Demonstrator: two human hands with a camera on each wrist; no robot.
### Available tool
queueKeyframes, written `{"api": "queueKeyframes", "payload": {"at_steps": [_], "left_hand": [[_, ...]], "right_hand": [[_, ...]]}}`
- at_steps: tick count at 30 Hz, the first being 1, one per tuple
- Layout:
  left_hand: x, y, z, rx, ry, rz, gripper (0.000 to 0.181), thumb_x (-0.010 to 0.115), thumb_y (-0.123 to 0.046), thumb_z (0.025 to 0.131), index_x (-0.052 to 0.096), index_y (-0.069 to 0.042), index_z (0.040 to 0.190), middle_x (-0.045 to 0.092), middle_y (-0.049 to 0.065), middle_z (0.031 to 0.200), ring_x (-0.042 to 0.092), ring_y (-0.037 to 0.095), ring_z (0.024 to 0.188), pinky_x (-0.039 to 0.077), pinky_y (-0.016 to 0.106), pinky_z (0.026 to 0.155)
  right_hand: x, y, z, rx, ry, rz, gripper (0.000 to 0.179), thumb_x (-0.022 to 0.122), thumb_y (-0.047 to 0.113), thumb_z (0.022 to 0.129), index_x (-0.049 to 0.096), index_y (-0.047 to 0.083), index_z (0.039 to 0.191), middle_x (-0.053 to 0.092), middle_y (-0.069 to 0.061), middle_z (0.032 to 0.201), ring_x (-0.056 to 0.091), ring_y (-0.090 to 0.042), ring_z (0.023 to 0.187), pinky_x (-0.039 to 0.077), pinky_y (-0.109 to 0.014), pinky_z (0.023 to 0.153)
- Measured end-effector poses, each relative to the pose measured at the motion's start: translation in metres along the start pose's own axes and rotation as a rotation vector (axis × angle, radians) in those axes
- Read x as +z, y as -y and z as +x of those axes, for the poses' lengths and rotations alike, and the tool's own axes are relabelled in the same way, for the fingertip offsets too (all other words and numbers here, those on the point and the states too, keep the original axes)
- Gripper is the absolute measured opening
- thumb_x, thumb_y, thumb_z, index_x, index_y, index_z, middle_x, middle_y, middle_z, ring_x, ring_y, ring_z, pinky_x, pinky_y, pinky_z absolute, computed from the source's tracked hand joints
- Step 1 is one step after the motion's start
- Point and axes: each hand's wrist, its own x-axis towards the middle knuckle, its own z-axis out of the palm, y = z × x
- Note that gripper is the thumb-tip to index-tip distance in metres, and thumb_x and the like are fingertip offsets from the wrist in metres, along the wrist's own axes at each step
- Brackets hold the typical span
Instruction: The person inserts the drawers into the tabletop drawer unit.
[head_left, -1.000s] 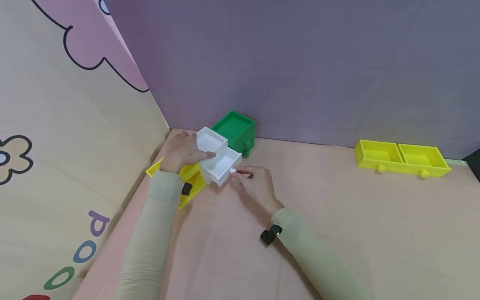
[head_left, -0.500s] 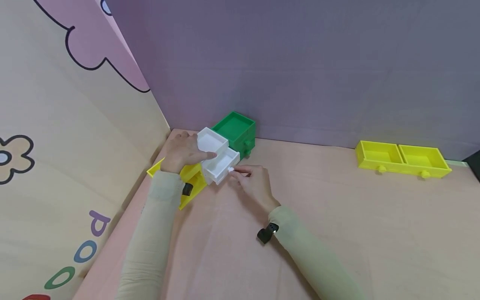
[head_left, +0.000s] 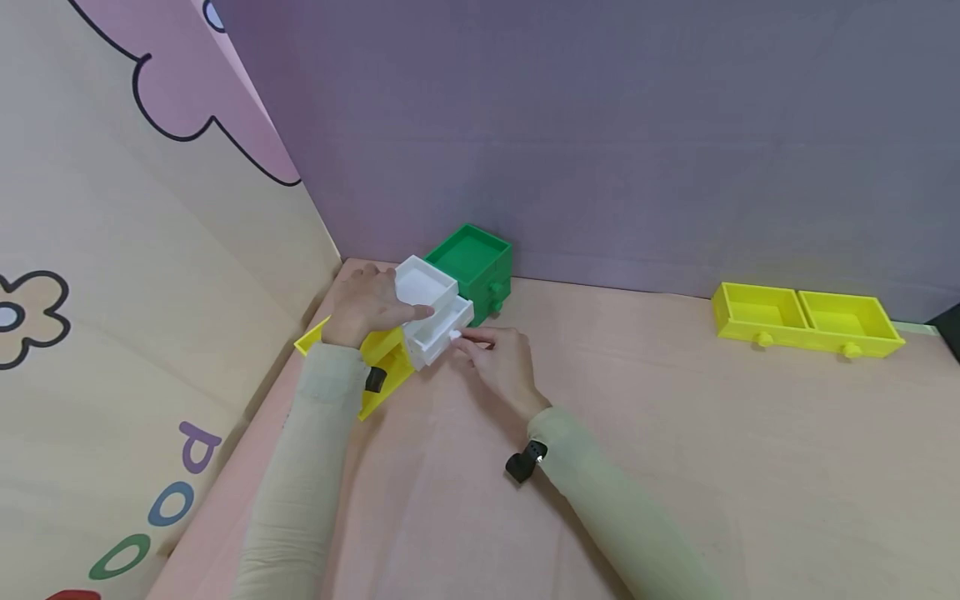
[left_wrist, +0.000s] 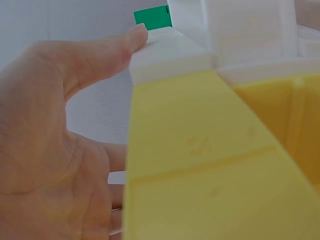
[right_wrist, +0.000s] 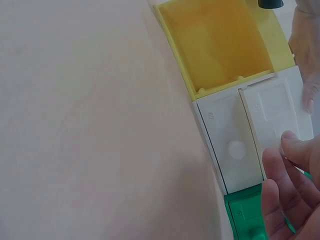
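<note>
A white drawer cabinet (head_left: 424,283) with a shallow tray top stands between yellow and green units. Its white drawer (head_left: 441,327) is partly pulled out towards the front right. With thumb and fingertips my right hand (head_left: 504,367) pinches the small knob (head_left: 455,335) on the drawer front. My left hand (head_left: 366,307) holds the cabinet from the left, thumb over its edge; some of its fingers are hidden behind the units in the left wrist view. A yellow unit (head_left: 392,367) with an open compartment adjoins the cabinet, partly covered by the left forearm.
The green drawer unit (head_left: 472,252) touches the cabinet's back right, close to the purple back wall (head_left: 600,142). A yellow double tray (head_left: 806,325) with two knobs sits far right. A printed wall panel (head_left: 150,275) borders the left side of the pink surface (head_left: 465,500).
The white drawer has slid inward, back towards the upper left, with the right hand following on its knob. The left hand stays on the cabinet.
</note>
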Motion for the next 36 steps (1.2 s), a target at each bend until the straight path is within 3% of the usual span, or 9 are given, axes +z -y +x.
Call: {"api": "queueKeyframes", "payload": {"at_steps": [15,24,36], "left_hand": [[-0.001,-0.003,0.001,-0.012,0.03,0.016,0.081,0.066,-0.064,0.092,0.056,0.0,0.141,0.066,0.023,0.127,0.057,0.037,0.111,0.054,0.05,0.098],[0.0,0.001,0.004,0.007,0.019,0.007,0.077,0.067,-0.062,0.092,0.058,0.001,0.136,0.067,0.021,0.119,0.057,0.036,0.107,0.055,0.046,0.092],[0.001,0.005,0.006,0.014,0.013,-0.016,0.077,0.068,-0.059,0.093,0.057,0.002,0.137,0.066,0.022,0.12,0.056,0.037,0.109,0.054,0.048,0.094]], "right_hand": [[0.01,0.007,0.007,0.06,-0.008,-0.039,0.027,0.081,0.027,0.097,0.083,0.014,0.121,0.077,-0.005,0.095,0.075,-0.029,0.078,0.055,-0.021,0.064],[0.018,0.01,0.014,0.087,-0.018,-0.077,0.029,0.08,0.031,0.097,0.082,0.015,0.121,0.081,-0.004,0.102,0.072,-0.015,0.073,0.055,-0.02,0.063],[0.025,0.01,0.019,0.116,-0.004,-0.06,0.029,0.078,0.032,0.099,0.082,0.015,0.122,0.083,-0.003,0.104,0.074,-0.019,0.076,0.059,-0.024,0.068]]}}
